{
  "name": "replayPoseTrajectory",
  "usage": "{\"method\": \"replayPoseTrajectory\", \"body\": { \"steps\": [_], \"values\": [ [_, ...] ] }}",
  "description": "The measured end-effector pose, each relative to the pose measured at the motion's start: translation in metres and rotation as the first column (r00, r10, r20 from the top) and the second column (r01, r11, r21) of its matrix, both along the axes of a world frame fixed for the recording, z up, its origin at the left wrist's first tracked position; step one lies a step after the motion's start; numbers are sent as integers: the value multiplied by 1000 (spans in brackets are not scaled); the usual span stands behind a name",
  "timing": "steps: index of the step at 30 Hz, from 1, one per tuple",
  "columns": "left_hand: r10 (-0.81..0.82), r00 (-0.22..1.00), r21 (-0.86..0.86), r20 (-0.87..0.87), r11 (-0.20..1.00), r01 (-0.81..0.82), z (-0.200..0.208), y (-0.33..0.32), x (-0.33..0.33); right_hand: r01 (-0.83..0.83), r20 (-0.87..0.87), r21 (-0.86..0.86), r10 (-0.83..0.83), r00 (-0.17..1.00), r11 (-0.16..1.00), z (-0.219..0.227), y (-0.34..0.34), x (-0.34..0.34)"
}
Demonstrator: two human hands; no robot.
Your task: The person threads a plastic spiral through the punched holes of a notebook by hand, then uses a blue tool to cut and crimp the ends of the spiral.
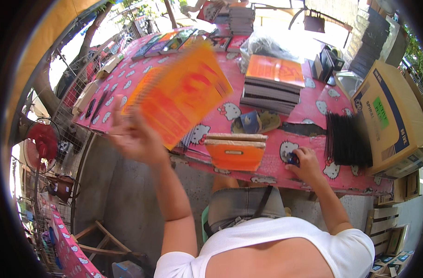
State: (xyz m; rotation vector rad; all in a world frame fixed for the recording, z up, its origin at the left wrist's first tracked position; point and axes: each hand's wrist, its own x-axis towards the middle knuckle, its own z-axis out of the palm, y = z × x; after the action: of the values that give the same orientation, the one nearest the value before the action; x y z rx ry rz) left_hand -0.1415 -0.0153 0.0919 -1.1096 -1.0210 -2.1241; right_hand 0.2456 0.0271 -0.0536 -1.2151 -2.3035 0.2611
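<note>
My left hand, smeared by motion, is closed at the lower left edge of an orange spiral-bound notebook. The notebook is tilted and blurred, with red print on its cover. Another orange booklet shows partly behind it. On the pink patterned tablecloth, my right hand curls round a small dark blue object, mostly hidden by the fingers. Between my hands, near the front edge, stands an orange box-like holder with a slot in its front. Black spiral binding coils lie right of my right hand.
A stack of notebooks with an orange cover on top stands beyond the holder, next to a camouflage-patterned pouch. A large cardboard box sits at the right. More booklets lie far left. Another person's hand shows at the back.
</note>
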Motion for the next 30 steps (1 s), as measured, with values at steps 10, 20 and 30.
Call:
{"method": "replayPoseTrajectory", "body": {
  "steps": [10, 20, 30],
  "values": [
    [332, 832, -454, 445, 884, -110, -46, 32, -159, 388, -455, -9, -349, 819, 922, 35, 215, 8],
    [89, 884, -339, 459, 937, 82, -58, 36, -172, 570, 69, -186, -568, 820, 800, 67, 270, -5],
    [-170, 985, -622, 4, 771, 135, -25, 2, 58, -472, -969, -86, 37, 246, 877, 51, 49, -93]
  ]
}}
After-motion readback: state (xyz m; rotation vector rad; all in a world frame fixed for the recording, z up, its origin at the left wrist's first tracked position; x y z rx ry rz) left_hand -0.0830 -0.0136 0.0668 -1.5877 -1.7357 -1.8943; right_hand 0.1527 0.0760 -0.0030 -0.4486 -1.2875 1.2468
